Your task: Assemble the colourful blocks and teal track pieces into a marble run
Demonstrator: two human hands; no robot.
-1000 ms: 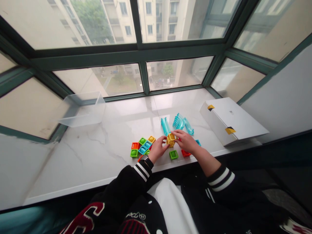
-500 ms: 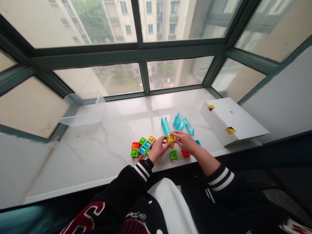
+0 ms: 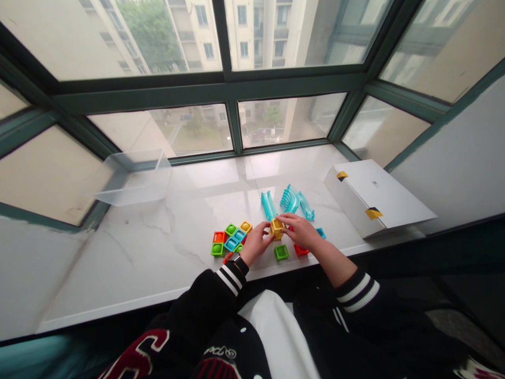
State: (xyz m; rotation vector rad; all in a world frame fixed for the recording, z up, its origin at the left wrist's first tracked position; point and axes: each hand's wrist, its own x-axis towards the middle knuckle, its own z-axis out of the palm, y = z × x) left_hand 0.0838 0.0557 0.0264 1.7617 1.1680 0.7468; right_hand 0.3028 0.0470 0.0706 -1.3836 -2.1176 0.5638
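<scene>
Between my two hands is a yellow toy block (image 3: 277,228), near the end of a clear blue track piece (image 3: 268,205). My left hand (image 3: 257,242) grips the block from the left, fingers closed against its side. From the right, my right hand (image 3: 300,230) holds its upper edge with the fingertips. A green block (image 3: 281,252) lies just in front of the hands on the marble sill. Red blocks (image 3: 301,250) are partly covered by my right hand. Left of my left hand sits a cluster of coloured blocks, among them a blue one (image 3: 231,243).
A curved clear blue track (image 3: 290,198) and another track piece (image 3: 306,206) lie beyond my right hand. At the right stands a white box (image 3: 379,195) with yellow-black tabs. A clear plastic bin (image 3: 138,192) is at the far left, near the window frame (image 3: 232,89).
Both hands keep hold of the yellow block in nearly the same place. The whole view has shifted very slightly.
</scene>
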